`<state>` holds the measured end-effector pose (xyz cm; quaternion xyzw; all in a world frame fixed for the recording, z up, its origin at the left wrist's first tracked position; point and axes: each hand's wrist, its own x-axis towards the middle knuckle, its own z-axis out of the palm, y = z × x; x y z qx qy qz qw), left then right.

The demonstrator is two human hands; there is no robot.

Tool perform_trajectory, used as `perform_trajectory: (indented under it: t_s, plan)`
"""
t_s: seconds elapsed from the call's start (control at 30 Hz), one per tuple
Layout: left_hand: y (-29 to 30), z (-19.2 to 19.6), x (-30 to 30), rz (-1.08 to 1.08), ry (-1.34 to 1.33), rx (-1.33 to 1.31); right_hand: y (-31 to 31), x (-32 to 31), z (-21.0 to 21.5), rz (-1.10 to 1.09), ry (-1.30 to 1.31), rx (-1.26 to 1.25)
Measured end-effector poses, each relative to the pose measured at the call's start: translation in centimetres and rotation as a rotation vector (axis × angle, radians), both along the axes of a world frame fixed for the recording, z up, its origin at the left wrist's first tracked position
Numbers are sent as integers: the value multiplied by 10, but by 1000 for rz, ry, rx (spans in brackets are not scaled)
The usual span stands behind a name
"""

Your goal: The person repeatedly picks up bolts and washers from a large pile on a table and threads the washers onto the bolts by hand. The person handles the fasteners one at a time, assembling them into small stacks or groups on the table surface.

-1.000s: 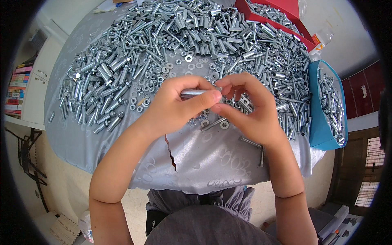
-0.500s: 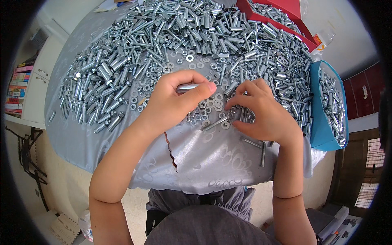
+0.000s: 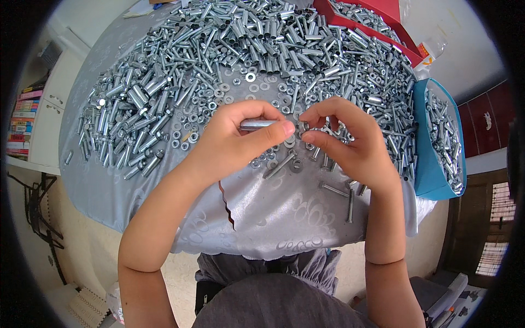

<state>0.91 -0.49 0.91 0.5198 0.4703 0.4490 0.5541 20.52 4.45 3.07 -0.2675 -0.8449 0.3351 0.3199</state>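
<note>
Left hand (image 3: 243,134): fingers closed round a sleeve (image 3: 256,125)
Right hand (image 3: 353,145): fingers nearly together, pinching what seems a nut (image 3: 302,127)
Bench (image 3: 262,205): bolts (image 3: 280,164), washers (image 3: 250,77)

Pretty bright, shiny glare on the bench (image 3: 257,210) near its front, fisheye bends the edges, corners go black.

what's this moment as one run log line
left hand: holds metal tube | right hand: pinches small ring | tablecloth: bolts, washers
</note>
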Motion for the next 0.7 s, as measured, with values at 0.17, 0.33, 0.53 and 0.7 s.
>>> perform_trajectory:
  t_s: [0.17,0.33,0.53,0.7]
  plan:
    - [-1,3,2,-56,-72,-20,-4,-8,-11,-6,122,-104]
    - [0,0,2,-28,-201,-55,-5,-12,-17,-20,203,-154]
    - [2,-5,0,-8,-292,-92,-6,-13,-18,-41,195,-59]
    - [0,-4,2,-14,-222,-40,-8,-16,-17,-100,201,-17]
